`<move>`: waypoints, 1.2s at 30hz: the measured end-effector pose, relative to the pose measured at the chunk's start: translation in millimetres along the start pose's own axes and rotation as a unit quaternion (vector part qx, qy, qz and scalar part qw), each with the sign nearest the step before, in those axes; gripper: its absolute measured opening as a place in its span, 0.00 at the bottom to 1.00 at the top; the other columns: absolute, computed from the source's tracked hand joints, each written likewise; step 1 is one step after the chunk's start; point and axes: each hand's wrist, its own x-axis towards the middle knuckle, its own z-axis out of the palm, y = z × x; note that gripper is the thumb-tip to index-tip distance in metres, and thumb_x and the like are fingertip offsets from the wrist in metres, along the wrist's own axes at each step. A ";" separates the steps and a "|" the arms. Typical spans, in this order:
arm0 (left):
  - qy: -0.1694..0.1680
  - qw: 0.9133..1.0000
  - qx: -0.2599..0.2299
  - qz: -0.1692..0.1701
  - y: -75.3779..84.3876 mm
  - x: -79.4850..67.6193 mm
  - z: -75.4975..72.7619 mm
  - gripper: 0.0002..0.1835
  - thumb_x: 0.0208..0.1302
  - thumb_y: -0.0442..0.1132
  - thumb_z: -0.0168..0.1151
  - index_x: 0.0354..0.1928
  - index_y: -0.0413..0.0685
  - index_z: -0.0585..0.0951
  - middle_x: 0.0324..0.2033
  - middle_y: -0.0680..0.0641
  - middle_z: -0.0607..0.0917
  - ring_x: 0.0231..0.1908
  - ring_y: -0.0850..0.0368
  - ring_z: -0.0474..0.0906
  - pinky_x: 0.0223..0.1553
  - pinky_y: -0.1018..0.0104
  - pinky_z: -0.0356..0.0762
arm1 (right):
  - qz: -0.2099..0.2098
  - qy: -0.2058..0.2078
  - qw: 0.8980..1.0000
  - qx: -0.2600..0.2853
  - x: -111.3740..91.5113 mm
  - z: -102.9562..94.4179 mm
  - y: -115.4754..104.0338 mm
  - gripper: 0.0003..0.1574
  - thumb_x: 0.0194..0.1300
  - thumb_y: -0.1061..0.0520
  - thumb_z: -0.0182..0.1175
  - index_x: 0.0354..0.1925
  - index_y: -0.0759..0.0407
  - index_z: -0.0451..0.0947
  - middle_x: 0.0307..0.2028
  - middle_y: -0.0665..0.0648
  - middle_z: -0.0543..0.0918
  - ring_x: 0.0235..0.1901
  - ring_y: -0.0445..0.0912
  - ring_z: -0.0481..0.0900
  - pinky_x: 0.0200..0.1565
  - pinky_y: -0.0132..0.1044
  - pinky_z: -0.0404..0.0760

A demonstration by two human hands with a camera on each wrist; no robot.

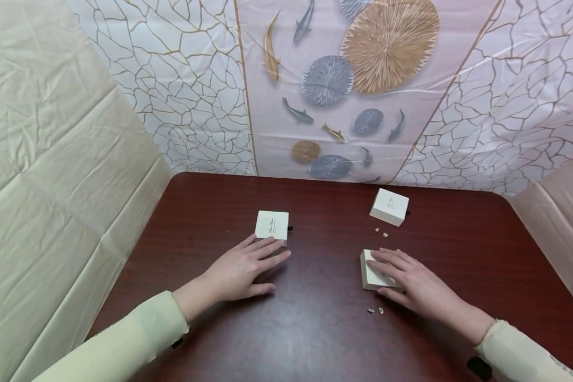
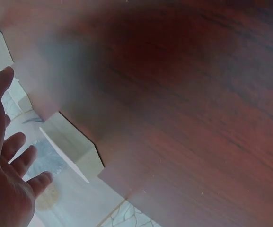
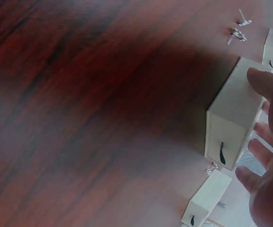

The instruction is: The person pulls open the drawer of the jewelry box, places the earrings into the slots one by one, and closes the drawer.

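In the head view, my left hand [image 1: 241,270] has its fingers spread, their tips overlapping the near edge of a small cream box [image 1: 272,222]. The left wrist view shows a gap between those fingers and the box [image 2: 72,146]. My right hand [image 1: 422,286] lies over a second cream box [image 1: 370,276], fingers extended across its lid and thumb along its near side. A black pull tab [image 3: 223,153] shows on one end of it. In front of this box lie two small stud earrings [image 1: 381,311], sparkly in the right wrist view.
A third cream box [image 1: 390,204] with printed lettering stands at the back right. Just in front of it lie two more tiny earrings [image 1: 385,234]. The dark red-brown table [image 1: 315,329] meets a patterned cloth backdrop [image 1: 286,154], with a beige cloth wall [image 1: 52,185] on the left.
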 end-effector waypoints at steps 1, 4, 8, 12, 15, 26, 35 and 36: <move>-0.001 1.000 0.001 0.002 1.1 -0.7 0.6 0.41 0.70 0.61 0.70 0.79 0.53 0.73 0.77 0.43 0.73 0.76 0.43 0.69 0.74 0.38 0.68 | -0.001 0.002 1.000 0.000 -0.2 0.8 -0.4 0.43 0.83 0.30 0.43 0.68 0.61 0.80 0.67 0.65 0.81 0.63 0.62 0.78 0.80 0.27 0.43; -0.004 1.000 0.006 0.009 3.7 -3.1 2.5 0.41 0.70 0.62 0.69 0.79 0.52 0.73 0.77 0.42 0.73 0.76 0.44 0.69 0.74 0.38 0.68 | -0.004 0.007 1.000 0.000 -0.2 3.4 0.1 0.42 0.83 0.31 0.43 0.68 0.61 0.81 0.67 0.64 0.80 0.63 0.60 0.78 0.79 0.26 0.45; -0.005 1.000 0.014 0.018 5.8 -5.0 4.9 0.40 0.71 0.62 0.68 0.79 0.53 0.73 0.76 0.42 0.74 0.77 0.45 0.69 0.74 0.39 0.68 | -0.010 0.012 1.000 0.001 3.0 6.5 1.3 0.41 0.84 0.32 0.44 0.68 0.61 0.80 0.68 0.63 0.80 0.63 0.59 0.77 0.79 0.26 0.46; -0.003 1.000 0.016 0.025 7.3 -5.7 6.8 0.39 0.71 0.62 0.68 0.78 0.52 0.73 0.76 0.42 0.74 0.76 0.44 0.69 0.74 0.39 0.68 | -0.014 0.012 1.000 -0.001 9.1 8.7 1.1 0.41 0.84 0.32 0.42 0.67 0.62 0.81 0.67 0.64 0.80 0.63 0.60 0.78 0.79 0.28 0.47; -0.003 1.000 0.013 0.025 8.5 -6.3 8.1 0.39 0.71 0.61 0.68 0.78 0.53 0.73 0.76 0.42 0.74 0.76 0.44 0.69 0.74 0.39 0.69 | -0.015 0.010 1.000 -0.005 13.8 10.5 1.6 0.41 0.84 0.33 0.43 0.68 0.62 0.80 0.67 0.64 0.80 0.64 0.60 0.78 0.79 0.30 0.51; -0.012 1.000 0.012 0.016 12.3 -8.3 11.8 0.39 0.72 0.62 0.67 0.79 0.53 0.73 0.76 0.43 0.73 0.77 0.44 0.68 0.74 0.39 0.68 | -0.010 -0.013 1.000 -0.016 39.2 17.6 1.5 0.39 0.62 0.54 0.78 0.69 0.61 0.80 0.68 0.63 0.81 0.66 0.59 0.78 0.67 0.52 0.74; -0.017 1.000 0.007 0.011 14.1 -8.5 12.6 0.39 0.73 0.62 0.66 0.79 0.54 0.72 0.77 0.43 0.72 0.77 0.44 0.67 0.75 0.39 0.67 | -0.007 -0.032 0.999 -0.010 64.8 26.5 5.1 0.40 0.59 0.56 0.80 0.68 0.63 0.81 0.66 0.66 0.81 0.65 0.62 0.79 0.64 0.62 0.78; -0.017 1.000 0.005 0.011 14.0 -8.6 13.0 0.39 0.73 0.62 0.66 0.79 0.54 0.72 0.77 0.43 0.72 0.77 0.44 0.67 0.75 0.39 0.67 | -0.007 -0.034 0.999 -0.008 67.4 27.5 5.6 0.40 0.59 0.56 0.80 0.68 0.64 0.81 0.66 0.66 0.81 0.65 0.63 0.79 0.65 0.63 0.78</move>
